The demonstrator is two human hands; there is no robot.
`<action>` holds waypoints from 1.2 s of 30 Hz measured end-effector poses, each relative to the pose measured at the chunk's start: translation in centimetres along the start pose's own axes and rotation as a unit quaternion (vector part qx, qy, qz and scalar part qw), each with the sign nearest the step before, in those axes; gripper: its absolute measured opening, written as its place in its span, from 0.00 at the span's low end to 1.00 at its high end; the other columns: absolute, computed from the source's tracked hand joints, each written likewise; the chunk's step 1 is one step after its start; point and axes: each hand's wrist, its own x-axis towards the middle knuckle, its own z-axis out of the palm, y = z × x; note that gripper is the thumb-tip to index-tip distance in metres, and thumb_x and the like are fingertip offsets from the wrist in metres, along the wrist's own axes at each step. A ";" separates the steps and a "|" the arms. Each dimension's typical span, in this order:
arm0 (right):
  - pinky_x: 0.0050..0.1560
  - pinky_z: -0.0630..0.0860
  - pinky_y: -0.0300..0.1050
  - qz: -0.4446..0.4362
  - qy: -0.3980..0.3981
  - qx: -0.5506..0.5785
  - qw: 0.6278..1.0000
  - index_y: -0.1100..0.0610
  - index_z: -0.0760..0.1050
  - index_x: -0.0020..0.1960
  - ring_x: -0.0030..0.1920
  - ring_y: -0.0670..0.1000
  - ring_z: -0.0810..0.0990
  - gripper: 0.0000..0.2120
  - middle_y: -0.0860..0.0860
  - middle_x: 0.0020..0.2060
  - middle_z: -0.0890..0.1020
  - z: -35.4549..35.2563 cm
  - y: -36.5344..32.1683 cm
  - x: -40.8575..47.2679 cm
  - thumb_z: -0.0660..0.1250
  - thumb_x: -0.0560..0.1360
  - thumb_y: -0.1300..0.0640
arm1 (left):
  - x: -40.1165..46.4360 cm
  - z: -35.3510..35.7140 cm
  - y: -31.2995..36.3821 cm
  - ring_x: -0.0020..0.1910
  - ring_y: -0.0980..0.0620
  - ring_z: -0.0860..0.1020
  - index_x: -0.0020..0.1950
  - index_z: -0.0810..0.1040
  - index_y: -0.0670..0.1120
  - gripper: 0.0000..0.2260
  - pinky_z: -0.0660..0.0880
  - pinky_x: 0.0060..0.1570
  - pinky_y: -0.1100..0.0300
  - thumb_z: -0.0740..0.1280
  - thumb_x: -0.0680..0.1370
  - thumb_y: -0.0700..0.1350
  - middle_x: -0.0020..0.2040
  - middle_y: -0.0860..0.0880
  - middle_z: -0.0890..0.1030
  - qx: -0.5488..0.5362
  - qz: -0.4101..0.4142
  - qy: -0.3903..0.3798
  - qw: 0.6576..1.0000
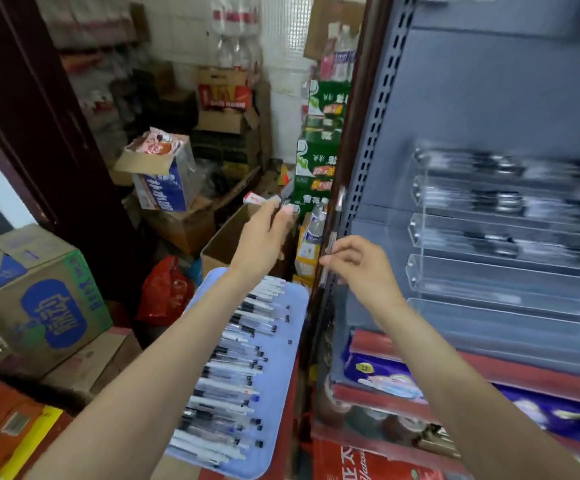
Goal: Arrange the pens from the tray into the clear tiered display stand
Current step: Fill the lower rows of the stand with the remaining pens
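Right hand (pixel 361 265) pinches upright pen (pixel 334 230) beside clear tiered stand (pixel 489 237). Left hand (pixel 264 233) pinches small dark item, blurred, unidentifiable. Remaining pens (pixel 233 368) lie in rows on blue tray (pixel 281 375) below, between forearms.

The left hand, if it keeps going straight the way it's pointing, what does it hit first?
Probably the stack of green cartons just beyond the left hand, which pinches a small dark item. Depth is unclear, so the open brown box below may be nearer.
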 end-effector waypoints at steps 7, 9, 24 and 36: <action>0.46 0.80 0.39 -0.039 0.056 0.151 0.986 0.59 0.76 0.39 0.41 0.51 0.82 0.06 0.58 0.38 0.82 -12.7 0.1 -1.9 0.67 0.73 0.67 | -0.6 11.2 7.1 0.40 0.59 0.76 0.43 0.78 0.45 0.06 0.71 0.44 0.64 0.72 0.73 0.47 0.38 0.56 0.79 0.089 0.089 -0.161 0.979; 0.47 0.79 0.38 -0.045 0.033 0.172 0.984 0.62 0.76 0.42 0.43 0.52 0.83 0.03 0.61 0.41 0.83 -16.2 0.4 -2.5 0.67 0.73 0.67 | -0.7 14.2 8.8 0.41 0.61 0.77 0.44 0.79 0.47 0.06 0.71 0.45 0.66 0.72 0.72 0.47 0.39 0.56 0.80 0.103 0.097 -0.168 0.976; 0.60 0.70 0.46 0.002 0.223 -0.135 0.965 0.59 0.62 0.70 0.60 0.53 0.74 0.29 0.56 0.62 0.74 -37.2 8.8 -2.8 0.70 0.73 0.60 | 0.4 29.3 13.7 0.41 0.50 0.77 0.40 0.80 0.51 0.05 0.72 0.39 0.56 0.68 0.76 0.47 0.37 0.52 0.80 0.318 0.065 -0.076 0.943; 0.56 0.72 0.43 0.016 0.120 -0.078 0.990 0.57 0.65 0.70 0.54 0.50 0.75 0.26 0.55 0.59 0.76 -38.1 10.3 -1.9 0.64 0.75 0.69 | 1.6 31.7 14.6 0.42 0.49 0.76 0.49 0.80 0.50 0.06 0.73 0.42 0.55 0.64 0.79 0.45 0.40 0.51 0.77 0.378 0.056 -0.157 0.911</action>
